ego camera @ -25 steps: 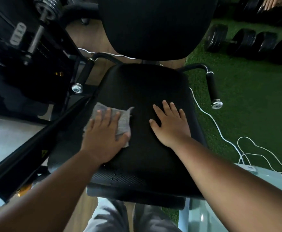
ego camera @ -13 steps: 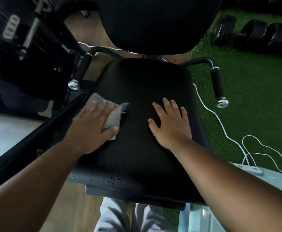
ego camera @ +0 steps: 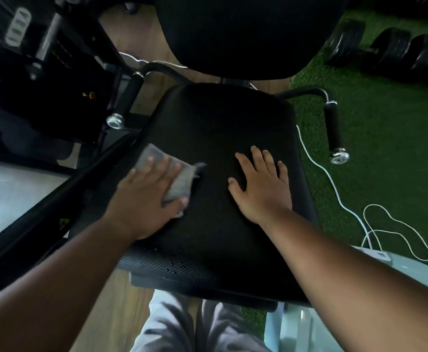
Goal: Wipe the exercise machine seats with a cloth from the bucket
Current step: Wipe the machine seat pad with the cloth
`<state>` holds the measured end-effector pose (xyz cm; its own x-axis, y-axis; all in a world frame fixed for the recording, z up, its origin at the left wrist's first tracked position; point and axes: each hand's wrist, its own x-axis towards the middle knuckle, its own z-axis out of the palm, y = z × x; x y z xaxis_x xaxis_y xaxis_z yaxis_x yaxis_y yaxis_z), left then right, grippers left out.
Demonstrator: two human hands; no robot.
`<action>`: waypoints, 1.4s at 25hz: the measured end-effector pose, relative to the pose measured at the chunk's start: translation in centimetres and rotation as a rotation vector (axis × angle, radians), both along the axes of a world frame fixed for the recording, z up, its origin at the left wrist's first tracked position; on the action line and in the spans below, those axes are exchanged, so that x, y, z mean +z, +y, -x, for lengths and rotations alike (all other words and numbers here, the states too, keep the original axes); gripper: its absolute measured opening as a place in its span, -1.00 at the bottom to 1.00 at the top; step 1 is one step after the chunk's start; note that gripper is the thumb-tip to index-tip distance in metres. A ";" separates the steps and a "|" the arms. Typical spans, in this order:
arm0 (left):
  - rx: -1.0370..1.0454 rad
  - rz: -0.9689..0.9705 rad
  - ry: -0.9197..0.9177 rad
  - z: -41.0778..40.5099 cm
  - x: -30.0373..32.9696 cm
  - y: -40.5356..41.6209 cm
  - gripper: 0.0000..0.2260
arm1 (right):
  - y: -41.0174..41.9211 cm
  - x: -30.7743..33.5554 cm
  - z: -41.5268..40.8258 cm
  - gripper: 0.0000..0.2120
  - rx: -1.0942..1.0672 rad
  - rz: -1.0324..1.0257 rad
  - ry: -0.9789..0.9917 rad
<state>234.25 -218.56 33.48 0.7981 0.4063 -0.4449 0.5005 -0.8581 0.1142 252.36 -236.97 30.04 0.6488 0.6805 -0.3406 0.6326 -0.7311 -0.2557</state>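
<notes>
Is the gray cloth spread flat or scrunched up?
Mostly flat. The cloth lies on the seat under the left hand.

Both my forearms reach forward and down, bare to the elbow. My left hand (ego camera: 147,199) lies palm down, fingers straight and close together, thumb out to the side. My right hand (ego camera: 261,184) lies flat too, fingers spread, wrist straight.

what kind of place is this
Most likely a gym. Black dumbbells lie on green turf, and the padded seat has foam-grip side handles like an exercise machine's.
</notes>
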 end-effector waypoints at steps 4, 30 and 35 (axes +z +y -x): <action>0.210 -0.028 0.062 -3.8 -1.4 1.1 -0.33 | 0.1 -0.1 -0.1 -0.39 -0.002 0.005 -0.012; 0.649 0.191 -0.019 1.3 -1.4 7.9 -0.22 | -0.4 2.1 3.6 -0.36 -0.072 0.170 0.040; 0.466 0.269 -0.063 1.1 -2.5 9.5 -0.28 | -2.0 2.1 7.3 -0.37 -0.123 0.166 -0.052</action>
